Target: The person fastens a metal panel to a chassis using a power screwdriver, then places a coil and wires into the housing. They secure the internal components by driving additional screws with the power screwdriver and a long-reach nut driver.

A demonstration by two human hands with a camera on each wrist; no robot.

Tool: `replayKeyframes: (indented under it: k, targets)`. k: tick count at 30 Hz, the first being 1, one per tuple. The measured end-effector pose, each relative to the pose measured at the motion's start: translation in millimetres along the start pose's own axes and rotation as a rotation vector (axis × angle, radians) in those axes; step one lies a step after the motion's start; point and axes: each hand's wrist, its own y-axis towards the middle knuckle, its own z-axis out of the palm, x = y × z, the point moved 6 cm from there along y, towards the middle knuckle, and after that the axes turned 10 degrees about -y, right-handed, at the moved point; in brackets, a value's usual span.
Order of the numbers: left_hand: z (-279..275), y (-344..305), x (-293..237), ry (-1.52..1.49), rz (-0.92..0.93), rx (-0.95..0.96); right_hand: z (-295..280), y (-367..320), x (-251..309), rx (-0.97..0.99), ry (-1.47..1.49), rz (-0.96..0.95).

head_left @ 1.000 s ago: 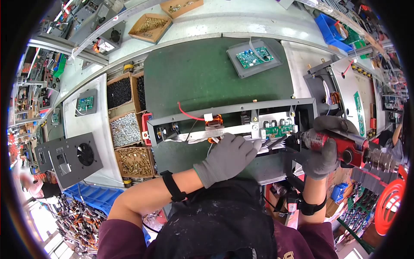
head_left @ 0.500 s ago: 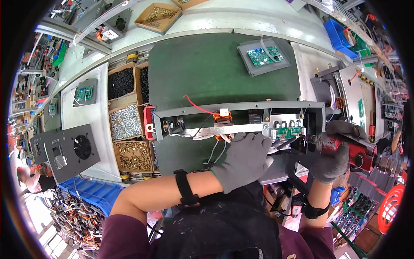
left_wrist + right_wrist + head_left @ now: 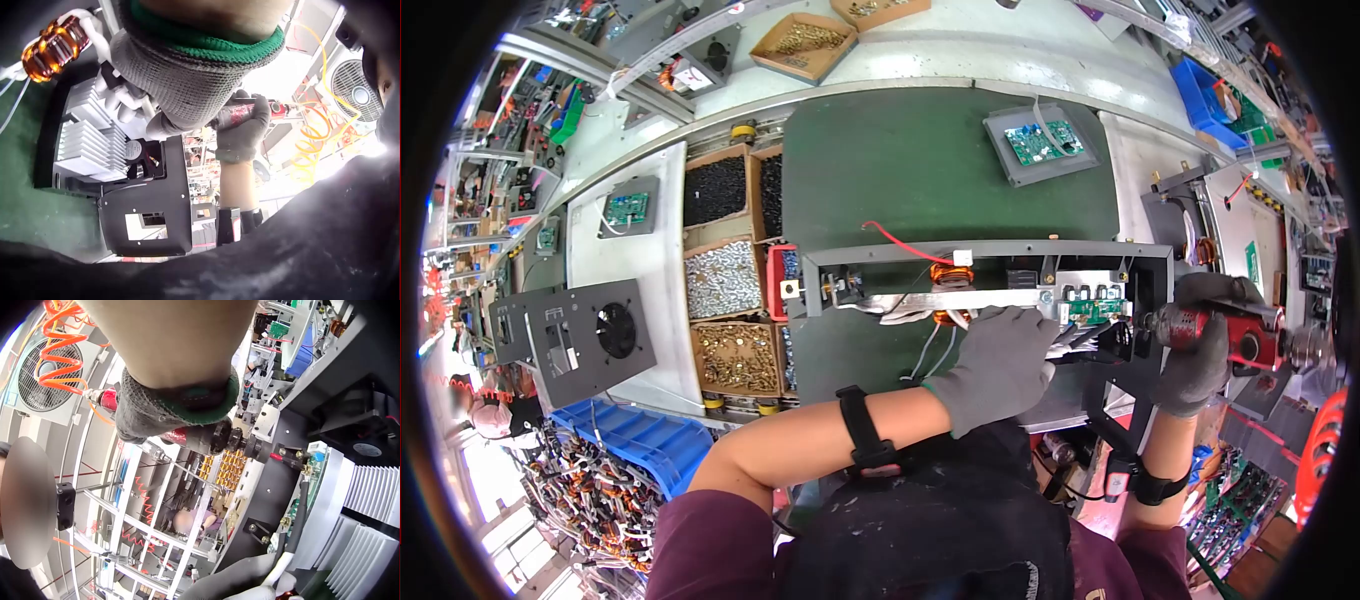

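Observation:
A grey chassis (image 3: 1000,250) lies lengthwise before the person, holding a copper coil (image 3: 952,273), a flat metal bar and a green circuit board (image 3: 1095,310). At the chassis's near side, the gloved left hand (image 3: 1000,368) has its fingers curled round a black-and-white cable (image 3: 109,74), left of the board. Gloved as well, the right hand (image 3: 1198,370) grips a red power driver (image 3: 1250,345) at the right end of the chassis. In the right wrist view the driver's tip reaches a terminal by the board's edge, beside a black-sleeved cable (image 3: 302,506); exact contact is unclear.
Boxes of black, silver (image 3: 722,280) and brass screws (image 3: 738,356) stand left. A board on a grey plate (image 3: 1050,150) lies on the green mat (image 3: 880,170). A fan panel (image 3: 590,340) and blue crate (image 3: 635,440) are further left.
The head view has shifted, so the chassis and hands appear further right. The left hand has moved slightly along the chassis towards the board, its fingers more curled. The right hand still grips the driver.

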Motion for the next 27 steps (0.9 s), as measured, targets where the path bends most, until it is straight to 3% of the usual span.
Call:
replayKeyframes:
  k: [1, 2, 3, 7, 11, 15, 18, 20, 22, 23, 25, 27]
  targets:
    - [-2, -3, -1, 0.013, 0.003, -0.006, 0, 1, -1, 0.037, -0.004, 0.064]
    - [-7, -6, -5, 0.037, 0.046, -0.046, -9, -1, -3, -0.084, -0.074, 0.105]
    - [-13, -8, -9, 0.061, 0.088, -0.088, -12, -2, 4, -0.079, -0.062, 0.094]
    - [-60, -38, -16, 0.036, 0.257, -0.093, -44, -15, 51, 0.054, -0.021, -0.122]
    - [-137, -49, -13, 0.387, 0.091, -0.546, -80, -48, 65, -0.09, -0.057, -0.17]
    - [-140, -40, 29, 0.493, 0.032, -0.682, -107, -80, 55, -0.102, 0.04, -0.031]
    - [-142, -46, 10, 0.4, 0.184, -0.539, -112, -98, 66, -0.256, -0.055, -0.124]
    - [-123, -77, -17, 0.706, 0.33, -0.151, -125, -109, 63, -0.223, -0.021, -0.092]
    - [-91, -118, -17, 0.717, 0.35, 0.308, -129, -118, 57, -0.227, 0.057, -0.01]
    - [-79, -144, -8, 0.584, 0.423, 0.349, -132, -122, 53, -0.327, 0.02, -0.005]
    - [-83, -172, 2, 0.464, 0.488, 0.381, -124, -121, 56, -0.219, 0.042, -0.011]
    - [-125, -172, -3, 0.282, 0.377, 0.086, -117, -121, 55, -0.238, 0.07, 0.007]
